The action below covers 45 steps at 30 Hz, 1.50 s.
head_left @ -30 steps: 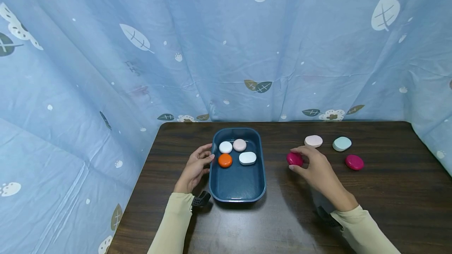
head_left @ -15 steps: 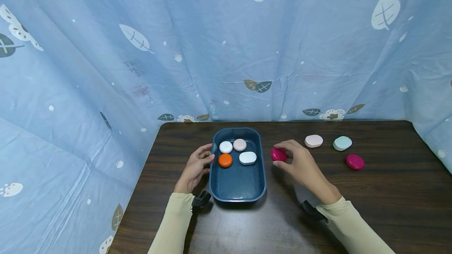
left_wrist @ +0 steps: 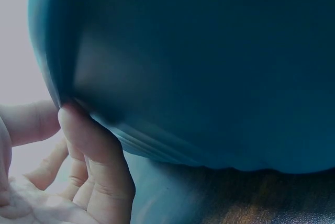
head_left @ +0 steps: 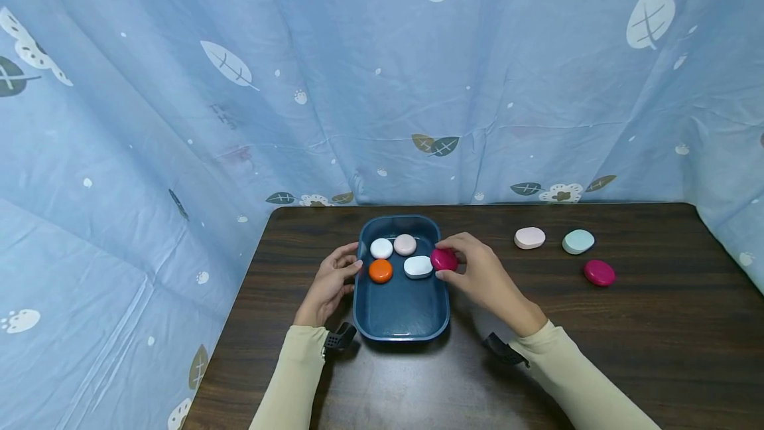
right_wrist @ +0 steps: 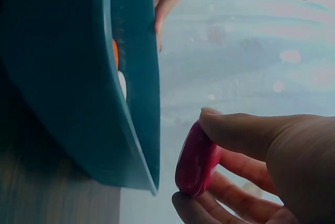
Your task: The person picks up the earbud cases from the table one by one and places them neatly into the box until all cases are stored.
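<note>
My right hand [head_left: 486, 277] pinches a glossy magenta disc, shaped like a smooth pebble [head_left: 444, 259], between thumb and fingers. In the head view the disc overlaps the right rim of a deep blue rectangular tray [head_left: 401, 314]. The right wrist view shows the magenta disc [right_wrist: 196, 161] on edge, just outside the tray wall [right_wrist: 144, 145]. At the tray's left side, my left hand [head_left: 327, 284] grips the rim, thumb [left_wrist: 89, 130] against the wall in the left wrist view. Inside lie a white disc [head_left: 381, 249], a pale pink disc [head_left: 404, 245], an orange disc [head_left: 380, 271] and a white oblong piece [head_left: 418, 267].
Toward the right of the dark wooden table [head_left: 656, 350] lie a pale pink oblong piece [head_left: 529, 238], a mint oval piece [head_left: 577, 241] and a second magenta disc [head_left: 599, 273]. A blue patterned curtain [head_left: 382, 85] hangs behind the table and down its left side.
My right hand has carried the magenta disc leftward from the table's right part to the tray's right rim. The left hand and the tray have stayed in place.
</note>
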Motion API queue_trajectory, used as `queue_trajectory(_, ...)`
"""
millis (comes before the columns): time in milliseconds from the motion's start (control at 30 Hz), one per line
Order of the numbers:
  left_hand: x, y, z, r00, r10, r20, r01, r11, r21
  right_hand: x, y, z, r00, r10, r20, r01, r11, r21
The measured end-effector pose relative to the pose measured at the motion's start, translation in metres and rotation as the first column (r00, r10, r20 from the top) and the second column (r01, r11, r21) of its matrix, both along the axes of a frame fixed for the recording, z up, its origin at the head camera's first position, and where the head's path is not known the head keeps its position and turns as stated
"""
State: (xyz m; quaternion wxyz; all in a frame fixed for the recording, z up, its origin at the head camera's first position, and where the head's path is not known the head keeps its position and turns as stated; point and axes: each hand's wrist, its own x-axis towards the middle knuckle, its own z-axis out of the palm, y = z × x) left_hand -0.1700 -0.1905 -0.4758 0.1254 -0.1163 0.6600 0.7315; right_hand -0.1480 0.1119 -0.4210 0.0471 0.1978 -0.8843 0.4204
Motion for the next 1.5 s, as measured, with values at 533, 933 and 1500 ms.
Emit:
queue_trajectory(533, -0.002, -0.001, -0.004, 1.000, -0.010, -0.011, 0.010, 1.000, -0.016, -0.003, -0.035, 0.004, 0.990, 0.098, 0.101, -0.105, 0.992, 0.065)
queue_trajectory(933, -0.002, -0.002, -0.004, 1.000, -0.009, -0.005, 0.009, 1.000, -0.012, -0.012, -0.057, 0.006, 0.977, 0.188, 0.101, -0.201, 0.971, 0.130)
queue_trajectory(1500, -0.001, -0.001, -0.003, 1.000, -0.014, -0.010, 0.014, 1.000, -0.004, -0.022, -0.083, 0.006, 0.932, 0.292, 0.213, -0.339, 0.912, 0.233)
